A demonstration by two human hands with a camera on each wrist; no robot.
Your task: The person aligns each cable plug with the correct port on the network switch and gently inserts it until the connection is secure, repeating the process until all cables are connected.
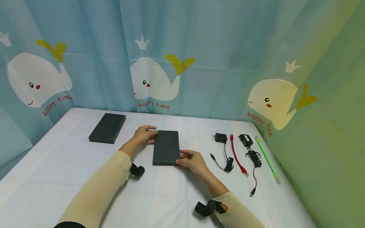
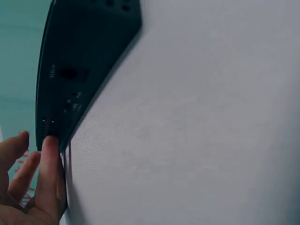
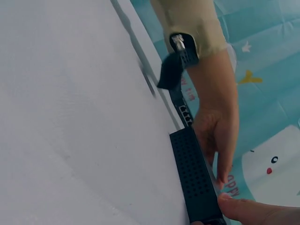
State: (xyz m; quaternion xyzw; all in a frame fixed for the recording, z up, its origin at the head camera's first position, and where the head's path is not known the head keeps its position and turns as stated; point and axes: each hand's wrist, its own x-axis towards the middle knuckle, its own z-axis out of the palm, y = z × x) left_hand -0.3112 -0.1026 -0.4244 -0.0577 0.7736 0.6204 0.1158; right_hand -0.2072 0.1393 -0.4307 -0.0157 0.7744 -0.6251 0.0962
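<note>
A flat black network switch [image 1: 166, 147] lies near the middle of the white table. One end has rows of round vent holes, seen in the right wrist view as a perforated face [image 3: 190, 171]. My left hand [image 1: 143, 134] is at its far left corner; in the left wrist view, one finger touches the side panel [image 2: 65, 75], which bears a round socket and small printing, while other fingers stand off it. The near right corner is pinched by my right hand [image 1: 192, 161], thumb on the upper edge. Its other fingers are partly hidden by the switch.
A second black switch [image 1: 106, 128] with ports sits back left. On the right lie a power adapter [image 1: 220, 137], a red network cable [image 1: 237, 155], another adapter [image 1: 246, 140] with bundled cord and a green stick [image 1: 267, 160]. A whale-print curtain [image 1: 205, 88] stands behind the table.
</note>
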